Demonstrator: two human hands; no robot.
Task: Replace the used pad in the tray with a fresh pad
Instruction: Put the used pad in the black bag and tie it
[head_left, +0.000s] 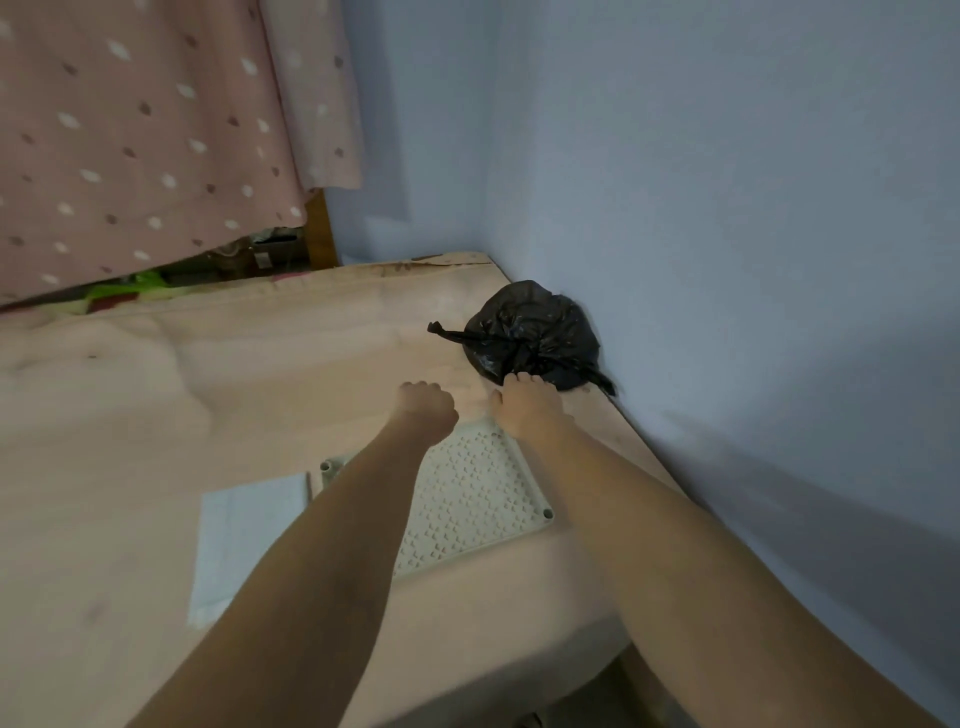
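Tray (467, 493) lying flat on the bed (156, 415), near the right edge by the wall (727, 208); pale plastic, rectangular, top a grid of small cut-out holes, round sockets at the corners. No pad visible on or through the grid, though hard to tell what lies beneath. Fresh pad (244, 540) just left of the tray, folded, white with a faint blue cast, flat and seemingly untouched. Beyond the tray's far end, against the wall, a knotted black bag (530, 332), bulging; likely holding the used pad, so removal judged done. Left to do: unfolding the fresh pad, seating it in the tray, refitting the grid.

Right hand (524, 405) stretched past the tray's far right corner, fingertips (519, 376) touching the bag's near side; whether gripping or only resting, cannot tell. Left hand (426, 410) hovering over the tray's far left part, fingers clenched into a loose fist, nothing seen in it. Spotted pink curtain (130, 130) hanging far left.
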